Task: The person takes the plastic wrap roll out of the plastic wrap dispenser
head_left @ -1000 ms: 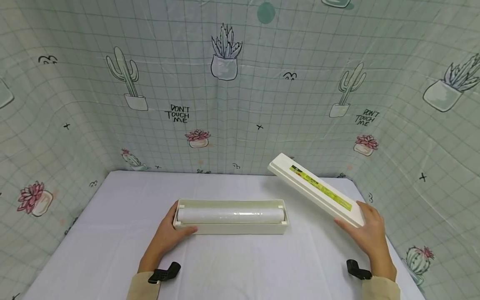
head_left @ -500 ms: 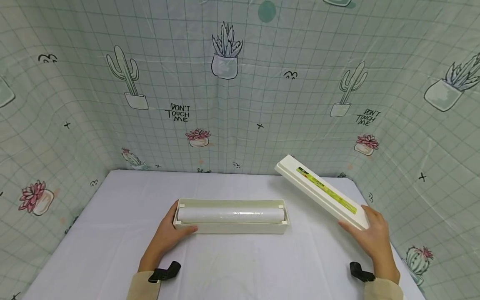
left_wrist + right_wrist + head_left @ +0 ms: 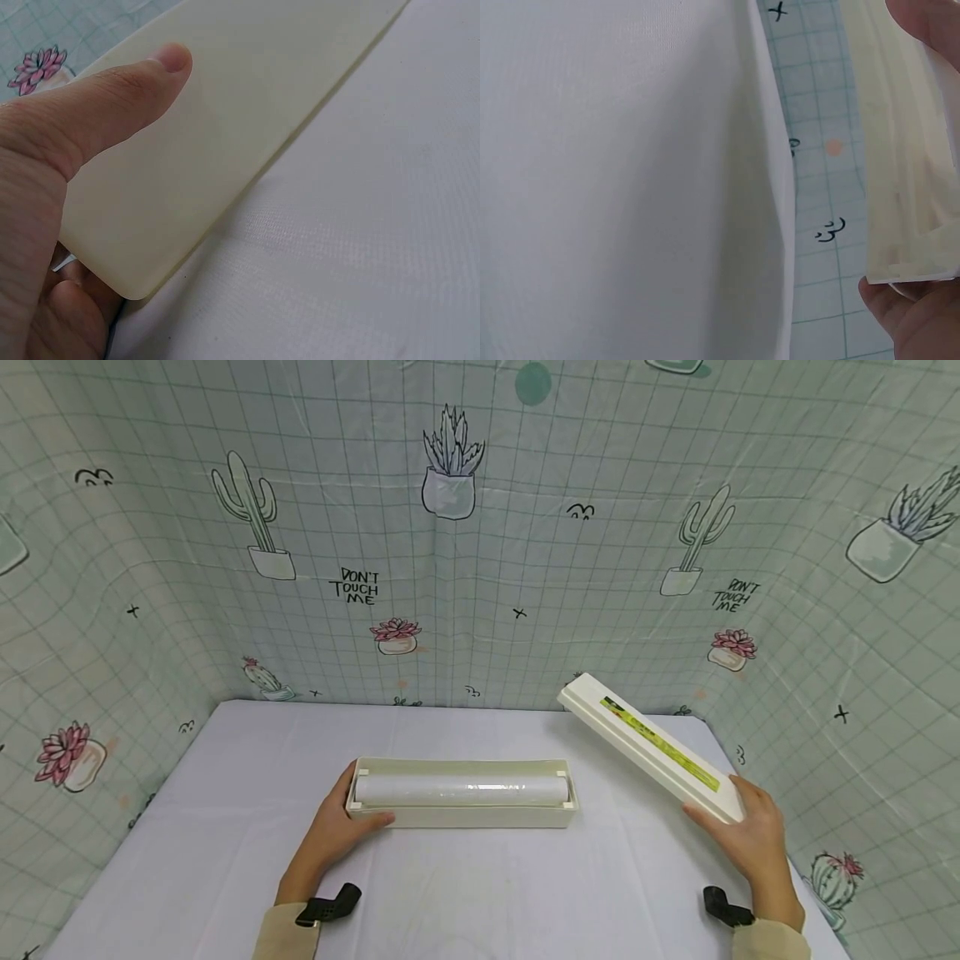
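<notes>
A long cream box lies lengthwise on the table, its top off, with a roll of clear plastic wrap inside. My left hand grips the box's left end, thumb along the front wall. In the left wrist view the thumb presses the smooth side of the box while other fingers curl behind its end. To the right, my right hand holds the box's lid by its near end. The lid slants above the table, its yellow-green label up; in the right wrist view the lid's hollow underside shows.
A white cloth covers the table. Behind and on both sides hangs a grid-patterned curtain with cactus prints. A black strap mount sits on the left wrist, another mount on the right.
My right hand has carried the lid a little farther right and slightly toward me. The left hand and the box with the roll stay where they were.
</notes>
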The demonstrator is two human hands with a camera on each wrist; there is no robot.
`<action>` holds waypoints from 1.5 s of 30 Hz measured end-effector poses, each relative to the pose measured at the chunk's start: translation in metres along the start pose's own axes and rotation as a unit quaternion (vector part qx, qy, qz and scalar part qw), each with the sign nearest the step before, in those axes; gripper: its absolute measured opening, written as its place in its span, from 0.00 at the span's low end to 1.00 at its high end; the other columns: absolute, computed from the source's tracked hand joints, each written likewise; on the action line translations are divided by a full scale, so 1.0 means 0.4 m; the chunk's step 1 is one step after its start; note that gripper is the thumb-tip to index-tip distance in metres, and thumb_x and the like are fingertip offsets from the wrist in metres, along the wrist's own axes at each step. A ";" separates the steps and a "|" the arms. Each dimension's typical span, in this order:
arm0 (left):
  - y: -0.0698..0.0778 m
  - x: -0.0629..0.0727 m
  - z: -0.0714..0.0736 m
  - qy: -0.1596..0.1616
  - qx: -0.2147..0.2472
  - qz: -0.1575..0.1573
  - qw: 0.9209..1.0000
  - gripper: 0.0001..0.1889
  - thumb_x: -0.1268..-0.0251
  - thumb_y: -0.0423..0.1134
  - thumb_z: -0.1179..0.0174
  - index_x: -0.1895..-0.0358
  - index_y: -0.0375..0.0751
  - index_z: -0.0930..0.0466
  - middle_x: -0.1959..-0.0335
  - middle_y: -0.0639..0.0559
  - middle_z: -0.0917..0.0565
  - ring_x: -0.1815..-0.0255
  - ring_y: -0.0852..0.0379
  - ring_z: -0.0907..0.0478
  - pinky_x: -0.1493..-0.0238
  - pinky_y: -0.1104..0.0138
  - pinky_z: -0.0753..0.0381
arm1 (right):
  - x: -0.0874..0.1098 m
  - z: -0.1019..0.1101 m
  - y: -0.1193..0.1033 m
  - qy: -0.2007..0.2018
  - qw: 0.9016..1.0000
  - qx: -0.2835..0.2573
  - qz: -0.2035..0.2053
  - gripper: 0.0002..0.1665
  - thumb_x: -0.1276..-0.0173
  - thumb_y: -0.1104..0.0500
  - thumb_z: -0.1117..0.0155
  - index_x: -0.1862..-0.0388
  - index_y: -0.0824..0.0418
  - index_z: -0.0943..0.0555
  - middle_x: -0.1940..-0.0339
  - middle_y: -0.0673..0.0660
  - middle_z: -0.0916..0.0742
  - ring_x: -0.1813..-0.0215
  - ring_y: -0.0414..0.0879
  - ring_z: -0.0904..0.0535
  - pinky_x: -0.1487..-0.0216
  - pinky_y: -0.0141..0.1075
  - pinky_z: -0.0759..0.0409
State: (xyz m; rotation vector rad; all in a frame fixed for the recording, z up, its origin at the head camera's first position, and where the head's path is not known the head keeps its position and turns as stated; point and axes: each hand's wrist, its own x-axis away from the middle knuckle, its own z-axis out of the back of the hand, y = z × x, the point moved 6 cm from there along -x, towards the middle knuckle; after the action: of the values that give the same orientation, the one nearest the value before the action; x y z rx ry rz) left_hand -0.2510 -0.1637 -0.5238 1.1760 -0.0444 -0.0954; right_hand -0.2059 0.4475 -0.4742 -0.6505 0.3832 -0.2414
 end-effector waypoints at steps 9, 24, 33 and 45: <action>0.009 0.001 0.002 0.002 0.006 -0.004 1.000 0.57 0.44 0.42 0.21 0.16 0.44 0.52 0.29 0.41 0.27 0.38 0.47 0.27 0.36 0.50 0.27 | -0.003 0.001 0.018 -0.012 1.000 0.006 -0.019 0.57 0.46 0.46 0.18 0.25 0.71 0.33 0.31 0.81 0.31 0.33 0.78 0.36 0.41 0.65 0.37; 0.004 0.003 0.004 0.003 -0.002 0.008 1.000 0.57 0.44 0.44 0.21 0.16 0.44 0.52 0.28 0.40 0.28 0.37 0.47 0.27 0.34 0.50 0.29 | 0.000 0.004 0.023 -0.018 0.999 0.011 -0.032 0.57 0.45 0.46 0.18 0.26 0.73 0.33 0.31 0.81 0.31 0.32 0.76 0.36 0.39 0.65 0.36; 0.006 0.001 0.004 0.003 -0.005 -0.002 1.000 0.56 0.44 0.44 0.21 0.17 0.45 0.50 0.29 0.42 0.26 0.39 0.49 0.27 0.35 0.52 0.28 | 0.003 0.005 0.033 -0.023 0.999 0.021 -0.042 0.57 0.44 0.45 0.19 0.25 0.72 0.34 0.30 0.81 0.32 0.31 0.77 0.37 0.38 0.65 0.37; 0.011 0.002 0.003 0.003 -0.002 -0.008 1.000 0.56 0.44 0.42 0.21 0.17 0.44 0.50 0.30 0.42 0.26 0.39 0.50 0.27 0.36 0.53 0.27 | 0.004 0.005 0.040 -0.021 0.999 0.023 -0.041 0.57 0.43 0.44 0.20 0.25 0.73 0.34 0.30 0.81 0.32 0.31 0.77 0.38 0.38 0.65 0.38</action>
State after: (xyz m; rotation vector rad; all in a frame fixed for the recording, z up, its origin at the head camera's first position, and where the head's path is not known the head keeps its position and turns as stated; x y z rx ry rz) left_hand -0.2500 -0.1632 -0.5191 1.1730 -0.0295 -0.1050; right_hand -0.2019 0.4606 -0.4833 -0.6252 0.3092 -0.3132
